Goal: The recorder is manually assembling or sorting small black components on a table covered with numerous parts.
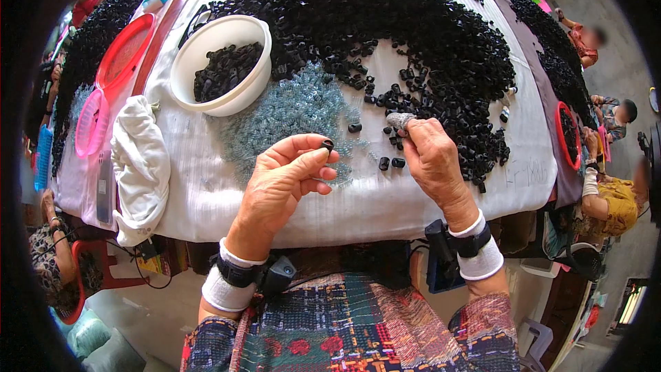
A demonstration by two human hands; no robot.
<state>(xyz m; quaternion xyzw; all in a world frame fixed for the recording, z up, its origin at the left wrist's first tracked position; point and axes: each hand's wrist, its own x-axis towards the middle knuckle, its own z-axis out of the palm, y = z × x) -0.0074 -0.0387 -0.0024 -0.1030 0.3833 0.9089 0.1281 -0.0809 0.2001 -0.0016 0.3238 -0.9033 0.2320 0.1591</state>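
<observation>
My left hand [286,176] pinches a small black plastic piece [328,145] between thumb and index finger, above the edge of a pile of small clear bluish springs or coils [292,120]. The other fingers of that hand are loosely curled. My right hand [435,155] has its fingers drawn together, with a grey wrap [399,121] on a fingertip. It reaches among loose black pieces [423,102]; what its fingertips hold, if anything, is hidden. A few single black pieces [391,163] lie on the white cloth between my hands.
A large heap of black pieces [385,7] covers the far cloth [330,224]. A white bowl [180,72] holding black parts stands left, near a crumpled white cloth [140,165], a red tray [126,48] and a pink basket [91,124]. People sit along both sides.
</observation>
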